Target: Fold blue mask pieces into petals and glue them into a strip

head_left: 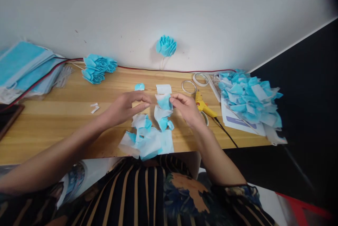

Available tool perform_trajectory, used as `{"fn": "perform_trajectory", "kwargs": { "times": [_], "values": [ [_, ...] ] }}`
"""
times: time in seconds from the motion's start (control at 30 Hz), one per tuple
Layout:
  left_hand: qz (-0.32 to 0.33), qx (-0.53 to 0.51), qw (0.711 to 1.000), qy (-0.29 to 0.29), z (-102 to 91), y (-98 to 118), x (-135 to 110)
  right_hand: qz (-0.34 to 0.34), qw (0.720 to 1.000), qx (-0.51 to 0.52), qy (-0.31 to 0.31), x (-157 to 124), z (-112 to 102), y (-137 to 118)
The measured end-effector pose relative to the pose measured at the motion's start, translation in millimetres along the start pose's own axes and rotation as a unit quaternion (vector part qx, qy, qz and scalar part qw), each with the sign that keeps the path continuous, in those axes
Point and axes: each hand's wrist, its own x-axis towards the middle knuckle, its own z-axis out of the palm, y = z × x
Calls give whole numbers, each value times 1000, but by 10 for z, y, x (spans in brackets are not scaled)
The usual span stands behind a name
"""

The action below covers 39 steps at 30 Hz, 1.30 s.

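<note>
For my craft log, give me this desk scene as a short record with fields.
left hand: fingers beside the fabric strip, contact unclear
right hand: fingers pinch the fabric strip's right edge
near edge of table: loose scraps, blue and white
right side: glue gun, tape rolls, scrap pile
back: blue flowers, mask stack

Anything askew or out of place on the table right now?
Two things. The loose scraps nearest the person hang over the table's front edge, and the heap of cut pieces on its sheet overhangs the right edge. Either could slide off. Nothing looks damaged.
</note>
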Motion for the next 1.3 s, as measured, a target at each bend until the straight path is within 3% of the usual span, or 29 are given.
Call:
{"fn": "perform_trajectory", "kwargs": {
  "times": [0.1, 0.2, 0.3, 0.47, 0.63, 0.77, 0.9, 1.0, 1.1, 1.2, 1.3],
  "values": [
    [7, -6, 999, -35, 23, -14, 120, -7, 1000, 26, 15, 84, 23, -78],
    [76, -1, 992, -100, 129, -39, 196, 20, 999, 44, 19, 126, 41, -101],
    [127, 38, 984, -120, 275, -81, 235, 49, 997, 57, 22, 139, 65, -72],
    [138, 74, 974, -161, 429, -129, 259, 56, 993, 78, 71, 179, 129, 54],
    [155, 70, 972, -165, 422, -139, 211, 31, 983, 127, 132, 282, 142, 137],
    [198, 118, 956, -180, 377, -158, 142, 40, 977, 165, 130, 400, 145, 80],
    [209, 110, 963, -131, 325, -126, 121, 17, 982, 146, 118, 522, 201, 8],
    [161, 30, 986, -24, 270, -87, 166, -9, 987, 112, 112, 564, 245, 25],
    [13, -59, 997, 57, 223, -111, 236, -35, 989, 64, 129, 547, 267, 107],
    [-119, -164, 978, 51, 234, -207, 292, -63, 987, 24, 143, 495, 272, 188],
    [-166, -268, 948, 44, 294, -298, 317, -102, 986, -6, 129, 438, 284, 206]
  ]
}}
